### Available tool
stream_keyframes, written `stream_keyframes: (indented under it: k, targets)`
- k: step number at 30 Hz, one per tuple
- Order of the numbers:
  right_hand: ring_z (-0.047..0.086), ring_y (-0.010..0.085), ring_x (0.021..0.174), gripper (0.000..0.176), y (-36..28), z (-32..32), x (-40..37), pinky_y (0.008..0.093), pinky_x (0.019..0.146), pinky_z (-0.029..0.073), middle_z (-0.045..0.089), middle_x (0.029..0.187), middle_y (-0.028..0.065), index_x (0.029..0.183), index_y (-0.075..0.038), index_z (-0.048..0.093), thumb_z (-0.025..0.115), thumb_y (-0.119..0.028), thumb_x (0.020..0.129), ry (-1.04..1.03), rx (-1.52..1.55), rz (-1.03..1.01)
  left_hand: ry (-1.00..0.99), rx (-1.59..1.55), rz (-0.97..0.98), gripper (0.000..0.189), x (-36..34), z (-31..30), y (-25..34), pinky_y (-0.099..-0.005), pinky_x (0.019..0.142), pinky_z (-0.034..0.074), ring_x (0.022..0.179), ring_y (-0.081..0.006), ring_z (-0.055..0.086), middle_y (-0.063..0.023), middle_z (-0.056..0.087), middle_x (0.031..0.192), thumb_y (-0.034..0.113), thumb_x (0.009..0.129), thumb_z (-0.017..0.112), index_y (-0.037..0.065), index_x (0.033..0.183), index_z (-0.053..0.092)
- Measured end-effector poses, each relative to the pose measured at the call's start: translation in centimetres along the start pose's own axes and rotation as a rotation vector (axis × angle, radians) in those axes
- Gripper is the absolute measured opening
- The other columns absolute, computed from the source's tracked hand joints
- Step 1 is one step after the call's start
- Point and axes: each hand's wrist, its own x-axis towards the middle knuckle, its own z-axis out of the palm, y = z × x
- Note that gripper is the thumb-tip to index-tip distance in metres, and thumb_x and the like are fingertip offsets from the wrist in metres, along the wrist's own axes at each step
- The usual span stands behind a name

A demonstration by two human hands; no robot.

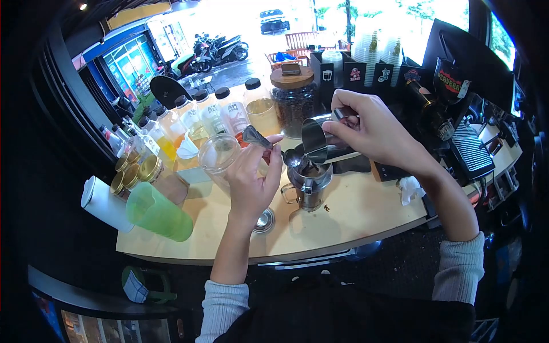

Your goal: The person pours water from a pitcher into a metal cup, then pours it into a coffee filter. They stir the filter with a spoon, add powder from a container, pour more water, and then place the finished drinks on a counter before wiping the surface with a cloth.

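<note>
Left hand (255, 178): thumb and fingers are clamping the dark handle of a spoon (293, 157). The spoon is slanting down to the right, its bowl sitting at the mouth of the pitcher, just above the filter. A clear plastic cup (216, 153) is standing right behind this hand; whether the two are touching, cannot tell.

Right hand (374, 123): fingers are closing around the handle of a metal pitcher (314, 139), thumb lying near the rim. The pitcher is slanting, mouth facing left and down toward the filter.

Dark grounds (309, 170) are showing at the top of the metal filter (324, 177), which is sitting upright on a glass mug (310, 201). The mug is standing on the tabletop (366, 212) between both forearms, near the front edge. A few dark crumbs (326, 208) are lying just beside it, on the right.

A round metal lid (264, 220) is lying near the left wrist. A jar of beans (294, 108) is standing behind the pitcher; a green cup (160, 212) is leaning at far left.
</note>
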Motion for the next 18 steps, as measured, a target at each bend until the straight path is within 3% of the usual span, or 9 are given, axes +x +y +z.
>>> stream_keyframes:
  k: [2, 4, 5, 7, 18]
  targets:
    - [0.05, 0.0227, 0.056, 0.025, 0.1, -0.1, -0.4, 0.0344, 0.055, 0.041, 0.053, 0.062, 0.016, 0.081, 0.006, 0.051, 0.065, -0.014, 0.081, -0.006, 0.001, 0.004, 0.001, -0.006, -0.003, 0.018, 0.0, 0.1, 0.0, -0.028, 0.057, 0.044, 0.06, -0.0152, 0.059, -0.0078, 0.06, 0.068, 0.0, 0.08, 0.061, 0.001, 0.097, 0.066]
    - [0.044, 0.0028, 0.059, 0.028, 0.4, -0.3, -0.8, 0.0209, 0.049, 0.042, 0.038, 0.063, -0.0007, 0.075, 0.0, 0.04, 0.062, -0.012, 0.087, -0.034, 0.011, -0.027, 0.012, -0.016, 0.018, 0.018, 0.0, 0.3, -0.2, -0.0283, 0.057, 0.044, 0.06, -0.0157, 0.059, -0.0079, 0.061, 0.068, 0.0, 0.08, 0.061, 0.001, 0.097, 0.066]
    - [0.044, 0.0028, 0.059, 0.028, 0.8, -0.3, -1.0, 0.0209, 0.049, 0.042, 0.038, 0.063, -0.0007, 0.075, 0.0, 0.04, 0.062, -0.012, 0.087, -0.033, 0.01, -0.026, 0.011, -0.017, 0.019, 0.018, 0.0, 0.3, -0.3, -0.0283, 0.057, 0.044, 0.06, -0.0157, 0.059, -0.0079, 0.061, 0.068, 0.0, 0.08, 0.061, 0.001, 0.097, 0.066]
    - [0.048, 0.0177, 0.056, 0.024, 1.4, -0.2, -1.4, 0.0326, 0.054, 0.041, 0.053, 0.062, 0.0138, 0.083, 0.006, 0.051, 0.065, -0.013, 0.081, 0.005, 0.129, 0.033, 0.004, -0.017, 0.014, 0.019, -0.1, 0.3, -0.3, -0.0285, 0.057, 0.045, 0.06, -0.0161, 0.059, -0.008, 0.061, 0.068, 0.0, 0.08, 0.061, 0.002, 0.098, 0.066]
    - [0.038, 0.0039, 0.058, 0.022, 5.1, -0.6, -3.5, 0.0258, 0.05, 0.037, 0.046, 0.061, 0.0003, 0.077, -0.001, 0.044, 0.061, -0.01, 0.086, 0.129, 0.182, 0.178, 0.01, -0.042, 0.015, 0.015, -0.3, 0.8, -0.3, -0.029, 0.058, 0.046, 0.063, -0.0178, 0.062, -0.0096, 0.065, 0.073, 0.003, 0.08, 0.065, 0.002, 0.095, 0.067]
